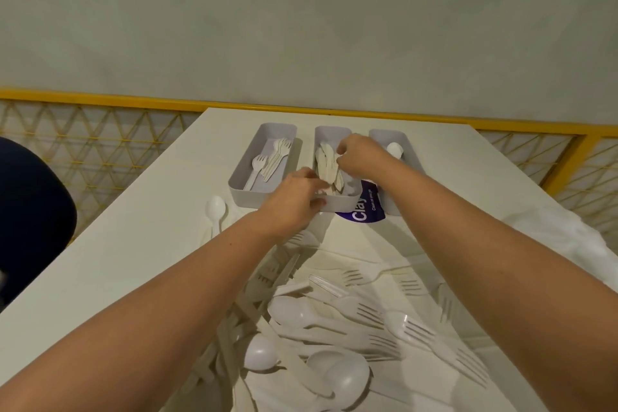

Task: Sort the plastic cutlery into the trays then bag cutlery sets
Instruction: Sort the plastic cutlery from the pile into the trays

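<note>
While the left hand (294, 202) grips the near end of the middle tray (347, 202), the right hand (360, 157) pinches knives (325, 165) inside it.

Near the tabletop's (133, 244) far edge, a purple packet (363, 212) pokes out from under the middle tray (341, 205), "Clay" in bold white. A smaller line beside it reads "Clean as you go".

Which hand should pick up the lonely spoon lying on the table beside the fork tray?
Left, probably. Both hands grip the knives, but the left hand is nearer the spoon, which lies to its left. The right hand would have to reach across it.
</note>
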